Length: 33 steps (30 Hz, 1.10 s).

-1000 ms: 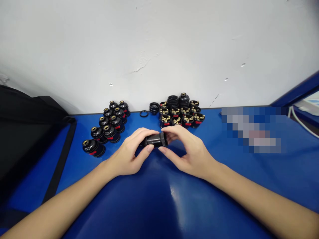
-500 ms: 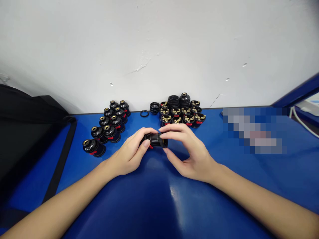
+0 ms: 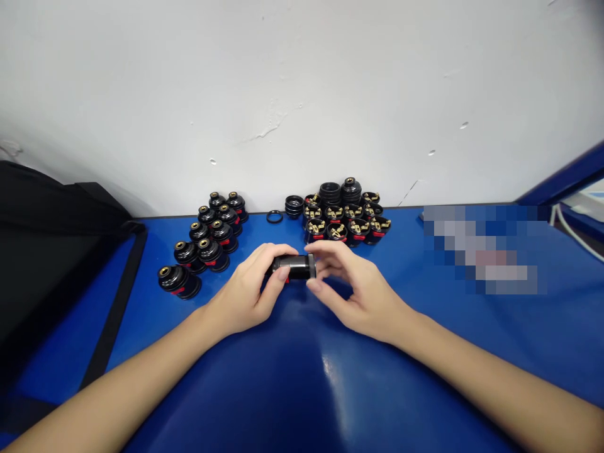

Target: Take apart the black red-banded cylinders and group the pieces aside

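Note:
My left hand [image 3: 252,286] is closed round a black lamp holder [image 3: 297,267], which lies sideways with a bit of red showing under the thumb. A black ring [image 3: 312,266] sits upright around its right end. The thumb and fingertips of my right hand [image 3: 352,283] grip this ring at its top and bottom edges. My left fingers hide the holder's left end. Behind my hands stand several open lamp holder bodies [image 3: 335,215] with brass contacts and red levers.
Several capped lamp holders [image 3: 213,253] stand in two rows at the left. Near the wall are a loose black ring [image 3: 274,216], a threaded black sleeve [image 3: 294,206] and more sleeves [image 3: 329,192]. A black bag [image 3: 56,251] with a strap lies on the blue table's left side.
The ring at the holder's right end was tilted and now sits squarely across it. My right fingers have shifted from on top of the holder to the ring's edge.

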Tool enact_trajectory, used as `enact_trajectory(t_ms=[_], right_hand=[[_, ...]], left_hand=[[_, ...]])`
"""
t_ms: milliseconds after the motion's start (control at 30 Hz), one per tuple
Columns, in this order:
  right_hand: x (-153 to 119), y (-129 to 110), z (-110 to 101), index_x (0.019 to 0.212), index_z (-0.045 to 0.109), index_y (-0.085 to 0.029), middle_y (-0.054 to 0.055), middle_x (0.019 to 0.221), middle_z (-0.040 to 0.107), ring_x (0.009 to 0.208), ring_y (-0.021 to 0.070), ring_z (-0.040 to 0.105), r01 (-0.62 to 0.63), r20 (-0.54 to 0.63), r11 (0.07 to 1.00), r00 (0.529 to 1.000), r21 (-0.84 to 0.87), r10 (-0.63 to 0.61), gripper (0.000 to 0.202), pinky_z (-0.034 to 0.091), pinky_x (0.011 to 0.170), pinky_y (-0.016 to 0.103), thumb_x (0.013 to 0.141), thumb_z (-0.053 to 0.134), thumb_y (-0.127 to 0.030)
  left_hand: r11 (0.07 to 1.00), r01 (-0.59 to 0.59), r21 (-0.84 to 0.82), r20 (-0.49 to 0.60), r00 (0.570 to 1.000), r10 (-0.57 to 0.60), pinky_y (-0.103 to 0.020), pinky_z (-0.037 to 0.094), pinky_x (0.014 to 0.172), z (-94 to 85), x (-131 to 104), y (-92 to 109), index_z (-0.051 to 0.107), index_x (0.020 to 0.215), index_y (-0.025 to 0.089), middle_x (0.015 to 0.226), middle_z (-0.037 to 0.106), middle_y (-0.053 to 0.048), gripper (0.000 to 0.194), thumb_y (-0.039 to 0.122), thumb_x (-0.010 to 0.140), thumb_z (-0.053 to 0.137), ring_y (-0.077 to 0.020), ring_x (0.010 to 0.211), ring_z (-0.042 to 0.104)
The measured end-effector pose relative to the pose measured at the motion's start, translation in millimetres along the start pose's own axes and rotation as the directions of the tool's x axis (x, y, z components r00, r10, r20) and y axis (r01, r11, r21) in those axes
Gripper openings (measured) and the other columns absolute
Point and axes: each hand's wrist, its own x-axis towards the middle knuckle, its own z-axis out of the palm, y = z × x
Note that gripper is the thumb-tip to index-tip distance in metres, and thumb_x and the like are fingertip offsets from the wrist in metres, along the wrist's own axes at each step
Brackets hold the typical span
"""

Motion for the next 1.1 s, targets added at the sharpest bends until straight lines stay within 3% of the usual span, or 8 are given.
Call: enact_trajectory(t_ms=[67,267,433,500,700,867,967,1100], right_hand=[[-0.1,1.8,-0.5,0.132,0.057,-0.024,0.005,0.108,0.073,0.088,0.018,0.077,-0.025,-0.003,1.0,1.0,0.019,0.025,0.032,0.069,0.083,0.033,0.102,0.068,-0.027],[1.5,4.9,-6.2,0.134,0.06,-0.024,0.012,0.132,0.068,0.124,0.0248,0.07,0.233,0.009,0.957,0.972,-0.173,-0.235,0.039,0.061,0.108,0.041,0.098,0.073,-0.018],[1.7,4.2,-6.3,0.131,0.06,-0.022,0.006,0.105,0.078,0.087,0.0177,0.08,-0.044,0.04,0.999,0.998,0.006,0.044,0.026,0.069,0.083,0.031,0.107,0.062,-0.031],[1.5,6.1,-6.0,0.128,0.061,-0.023,0.005,0.103,0.078,0.086,0.0169,0.081,-0.089,0.051,0.993,0.995,0.084,0.085,0.022,0.07,0.082,0.03,0.107,0.061,-0.03],[0.8,5.0,-5.4,0.135,0.063,-0.026,0.011,0.135,0.069,0.127,0.0249,0.07,0.186,0.016,0.977,0.983,-0.107,-0.185,0.038,0.061,0.11,0.043,0.099,0.07,-0.017],[0.3,1.2,-3.8,0.132,0.062,-0.023,0.006,0.106,0.079,0.088,0.0195,0.08,-0.071,-0.007,0.997,0.997,0.016,0.072,0.029,0.07,0.08,0.032,0.105,0.064,-0.033],[0.7,4.1,-4.0,0.124,0.066,-0.023,0.005,0.101,0.08,0.083,0.0191,0.081,-0.136,-0.009,0.989,0.991,0.057,0.137,0.022,0.07,0.078,0.032,0.107,0.061,-0.035],[1.0,6.0,-4.8,0.13,0.066,-0.025,0.01,0.126,0.074,0.116,0.0246,0.075,0.09,0.007,0.995,0.996,-0.03,-0.09,0.033,0.066,0.103,0.043,0.098,0.073,-0.022]], left_hand=[[1.0,-0.004,0.026,-0.003,1.0,0.004,-0.028,0.052,0.085,0.7,0.1,0.6,0.057,0.131,0.017,0.108,0.068,-0.007,0.024,0.025,0.111,0.045,-0.0166,0.093,0.066],[0.988,0.156,0.005,-0.038,0.987,-0.156,-0.023,0.043,0.058,1.9,-0.1,0.3,0.064,0.114,0.019,0.075,0.061,0.003,0.025,0.028,0.113,0.041,-0.0106,0.058,0.053],[1.0,-0.001,0.007,-0.059,0.998,0.001,-0.027,0.054,0.082,2.4,0.2,-0.8,0.06,0.128,0.018,0.108,0.071,-0.007,0.022,0.026,0.11,0.049,-0.0166,0.093,0.068],[0.999,-0.046,0.01,-0.05,0.998,0.046,-0.03,0.054,0.089,2.5,0.6,-0.7,0.057,0.135,0.018,0.119,0.07,-0.01,0.027,0.026,0.11,0.05,-0.0191,0.102,0.068],[0.986,0.161,-0.035,-0.06,0.985,-0.163,-0.023,0.047,0.061,0.6,-0.5,-1.5,0.065,0.115,0.02,0.079,0.065,0.002,0.025,0.03,0.113,0.042,-0.0115,0.063,0.058],[0.999,0.021,-0.042,-0.055,0.998,-0.023,-0.026,0.053,0.079,1.7,-1.1,-2.4,0.061,0.13,0.019,0.109,0.071,-0.006,0.024,0.029,0.109,0.054,-0.0154,0.09,0.067],[0.998,0.031,-0.047,-0.035,0.999,-0.032,-0.025,0.052,0.077,1.5,-0.4,-1.8,0.062,0.129,0.018,0.106,0.071,-0.005,0.024,0.029,0.109,0.054,-0.0145,0.087,0.067],[0.974,0.217,-0.071,-0.038,0.975,-0.22,-0.022,0.045,0.061,-0.9,0.9,-1.2,0.067,0.107,0.018,0.074,0.064,0.003,0.029,0.033,0.113,0.043,-0.0111,0.062,0.058]])
